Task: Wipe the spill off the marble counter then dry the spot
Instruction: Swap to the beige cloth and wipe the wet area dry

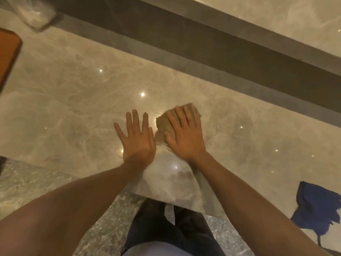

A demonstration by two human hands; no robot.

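A beige marble counter point(70, 100) fills the view. My right hand point(184, 133) lies flat, fingers spread, pressing a folded tan cloth point(164, 124) onto the marble; most of the cloth is hidden under the palm. My left hand point(137, 137) rests flat on the bare marble just left of the cloth, fingers apart, holding nothing. A faint wet sheen shows around the cloth; I cannot make out a distinct spill.
A dark blue cloth point(317, 209) lies on the counter near its front edge at the right. An orange-brown tray point(8, 56) sits at the far left. A clear plastic bag point(36, 13) lies at the back left. A dark raised ledge point(221, 52) bounds the counter's far side.
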